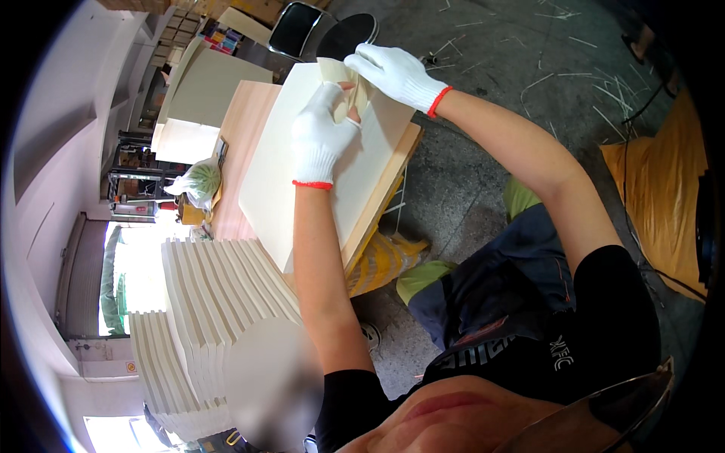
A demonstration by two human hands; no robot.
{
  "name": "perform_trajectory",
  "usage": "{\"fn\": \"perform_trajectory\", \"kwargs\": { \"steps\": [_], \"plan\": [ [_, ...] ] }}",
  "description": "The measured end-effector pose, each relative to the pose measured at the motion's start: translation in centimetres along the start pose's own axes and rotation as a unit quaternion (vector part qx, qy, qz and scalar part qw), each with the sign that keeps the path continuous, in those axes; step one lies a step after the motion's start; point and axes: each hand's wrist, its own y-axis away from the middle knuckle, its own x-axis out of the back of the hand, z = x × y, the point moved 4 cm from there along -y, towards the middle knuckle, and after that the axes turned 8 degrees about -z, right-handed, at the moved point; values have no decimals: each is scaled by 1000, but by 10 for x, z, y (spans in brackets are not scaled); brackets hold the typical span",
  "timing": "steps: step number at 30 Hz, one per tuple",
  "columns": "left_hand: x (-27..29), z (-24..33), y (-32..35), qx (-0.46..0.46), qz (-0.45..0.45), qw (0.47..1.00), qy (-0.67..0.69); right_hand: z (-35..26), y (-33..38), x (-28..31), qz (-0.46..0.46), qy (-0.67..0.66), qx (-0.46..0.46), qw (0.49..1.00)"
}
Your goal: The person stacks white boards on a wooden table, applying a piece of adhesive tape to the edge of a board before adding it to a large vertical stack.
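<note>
A pale cream strip (331,71), perhaps paper or thin sheet, stands folded at the far end of a flat white panel (279,174). My left hand (323,140), in a white knitted glove with a red cuff and bare fingertips showing, is closed on the strip's near part. From the right my right hand (399,75), gloved the same way, has its fingers bent down onto the strip's far right edge. Its fingertips are partly hidden behind the strip. The white panel lies on a wood-coloured table (242,136).
Stacked white curved panels (219,302) stand at the left. A clear bag with a green striped round fruit (202,183) sits on the table's left side. Yellow sacks (389,260) lie under and right of the table. Thin offcuts litter the floor near a black chair (294,30).
</note>
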Motion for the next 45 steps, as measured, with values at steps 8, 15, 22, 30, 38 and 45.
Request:
{"fn": "perform_trajectory", "kwargs": {
  "steps": [8, 15, 22, 30, 38, 45],
  "plan": [
    [7, 1, 14, -55, 129, 990, -31, -45, 32, -3, -100, 213, 295, 926],
    [4, -5, 34, 115, 1, 978, -175, -33, 45, -26, -125, 249, 271, 921],
    [54, -37, 30, 190, 15, 968, -163, -37, 39, -22, -167, 225, 275, 920],
    [200, -97, 146, 175, 436, 852, 231, -66, 36, -32, -204, 320, 220, 898],
    [220, -106, 224, 230, 553, 726, 338, -214, 105, -176, -365, 213, 288, 859],
    [224, -121, 251, 218, 615, 678, 338, -219, 121, -201, -301, 251, 298, 871]
  ]
}}
